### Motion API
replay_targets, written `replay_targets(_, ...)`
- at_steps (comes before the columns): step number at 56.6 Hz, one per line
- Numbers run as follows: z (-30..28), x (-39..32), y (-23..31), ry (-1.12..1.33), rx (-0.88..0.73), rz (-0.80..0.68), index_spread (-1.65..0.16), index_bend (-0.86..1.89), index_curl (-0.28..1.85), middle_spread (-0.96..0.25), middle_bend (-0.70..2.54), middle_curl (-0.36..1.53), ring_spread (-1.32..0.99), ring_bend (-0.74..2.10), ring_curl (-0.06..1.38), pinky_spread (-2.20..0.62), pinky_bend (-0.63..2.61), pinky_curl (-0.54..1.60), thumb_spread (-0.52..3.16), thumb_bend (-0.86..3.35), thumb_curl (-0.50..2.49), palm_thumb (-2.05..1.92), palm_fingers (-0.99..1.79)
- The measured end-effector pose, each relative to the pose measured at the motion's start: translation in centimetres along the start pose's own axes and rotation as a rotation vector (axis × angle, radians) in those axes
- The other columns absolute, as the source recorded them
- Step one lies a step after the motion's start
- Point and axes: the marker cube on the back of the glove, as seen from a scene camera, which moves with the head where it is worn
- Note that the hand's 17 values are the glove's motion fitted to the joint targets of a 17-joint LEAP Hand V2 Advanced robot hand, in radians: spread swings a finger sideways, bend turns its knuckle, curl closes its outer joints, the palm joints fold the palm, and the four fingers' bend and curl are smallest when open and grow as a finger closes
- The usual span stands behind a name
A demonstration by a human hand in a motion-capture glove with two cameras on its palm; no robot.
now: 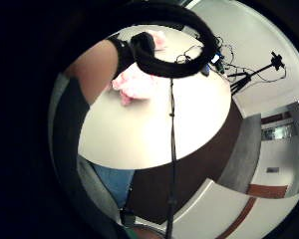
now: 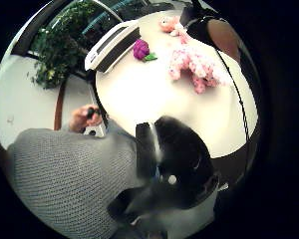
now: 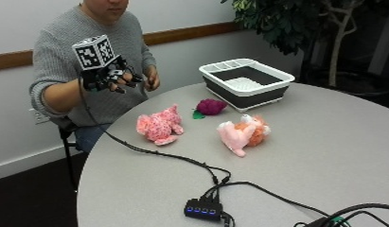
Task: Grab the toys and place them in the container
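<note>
Presently, a round counter [image 3: 345, 142] carries everything; a black-and-white container [image 3: 246, 82] sits toward the far edge, near a potted plant [image 3: 288, 21] standing behind the counter. A purple toy [image 3: 210, 107] with a green leaf lies just beside the container's near wall; a speckled pink plush [image 3: 159, 125] lies toward the edge nearest the seated person; a pink-and-orange plush [image 3: 243, 133] lies near the counter's middle, apart from the other two; no toy is in the container. A black cable [image 3: 163, 155] runs from the person's side across the counter to a small black hub [image 3: 203, 208] with blue lights at the near edge; more cables trail off toward the near right edge; the cable passes just beside the speckled plush, on its near side; nothing lies between the toys and the container.

The gloved right hand [image 3: 109, 78] is raised in the air beyond the counter's edge, in front of the person's grey sweater [image 3: 68, 56]; well apart from all three toys; its fingers [image 3: 121, 87] hang spread and loosely curled, holding nothing and touching nothing. The bare left hand [image 3: 152, 78] is held at chest height beside it, also off the counter. In the thumb-side palm view the speckled plush, the purple toy and the container all show on the counter, distant from the palm.
</note>
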Motion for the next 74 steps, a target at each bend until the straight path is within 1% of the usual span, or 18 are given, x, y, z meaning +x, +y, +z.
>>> replay_targets(4,0.0,-0.2,-0.1,-0.004,0.001,0.004,-0.2,0.26,0.09,-0.12,0.13,0.03,-0.13,0.27,0.07,0.01,0.57,0.16,0.71,0.0,0.01,-0.02,0.39)
replay_targets(9,0.0,-0.3,-0.5,-0.015,0.001,0.009,-0.27,0.26,0.14,-0.16,0.15,0.05,-0.18,0.29,0.1,0.01,0.63,0.21,1.0,-0.01,0.04,-0.02,0.34)
replay_targets(15,0.2,-0.5,-1.0,-0.016,-0.012,0.027,-0.31,0.26,0.18,-0.19,0.16,0.07,-0.21,0.32,0.12,0.01,0.67,0.24,1.2,-0.02,0.07,-0.03,0.3)
replay_targets(22,0.3,-0.7,-1.3,-0.01,-0.025,0.036,-0.34,0.26,0.22,-0.2,0.17,0.11,-0.22,0.33,0.13,0.02,0.67,0.25,1.32,-0.02,0.1,-0.04,0.25)
replay_targets(36,0.9,-0.6,-3.2,-0.014,-0.044,0.027,-0.36,0.26,0.29,-0.2,0.18,0.17,-0.23,0.35,0.16,0.03,0.68,0.27,1.41,-0.03,0.14,-0.04,0.2)
replay_targets(41,1.6,-0.1,-6.2,-0.031,-0.033,0.039,-0.37,0.2,0.29,-0.2,0.17,0.18,-0.22,0.34,0.17,0.03,0.73,0.29,1.42,-0.03,0.15,-0.04,0.13)
replay_targets(46,2.0,0.0,-9.9,-0.044,-0.046,0.062,-0.35,0.08,0.26,-0.18,0.14,0.19,-0.19,0.3,0.18,0.03,0.89,0.34,1.41,-0.03,0.16,-0.05,-0.09)
replay_targets(49,2.0,0.2,-12.4,-0.044,-0.056,0.066,-0.34,0.09,0.25,-0.17,0.14,0.2,-0.16,0.27,0.17,0.04,0.93,0.35,1.4,-0.03,0.17,-0.04,-0.14)
replay_targets(54,2.0,0.5,-15.3,-0.017,-0.086,0.057,-0.33,0.09,0.23,-0.15,0.13,0.2,-0.14,0.26,0.18,0.04,0.97,0.36,1.37,-0.03,0.18,-0.04,-0.18)
replay_targets(59,2.8,0.5,-16.2,0.009,-0.11,0.063,-0.32,0.09,0.21,-0.15,0.14,0.21,-0.12,0.25,0.19,0.04,0.98,0.37,1.35,-0.03,0.19,-0.05,-0.18)
replay_targets(65,5.9,0.8,-15.8,-0.014,-0.201,0.094,-0.31,0.13,0.22,-0.14,0.13,0.21,-0.11,0.24,0.21,0.04,0.97,0.36,1.33,-0.03,0.19,-0.04,-0.17)
replay_targets(68,8.1,1.0,-15.5,-0.022,-0.269,0.137,-0.31,0.13,0.22,-0.14,0.13,0.21,-0.11,0.24,0.22,0.04,0.96,0.36,1.32,-0.04,0.2,-0.04,-0.16)
replay_targets(74,13.4,0.7,-14.3,0.015,-0.413,0.174,-0.33,0.09,0.21,-0.14,0.13,0.21,-0.1,0.25,0.23,0.05,0.99,0.37,1.29,-0.03,0.21,-0.03,-0.16)
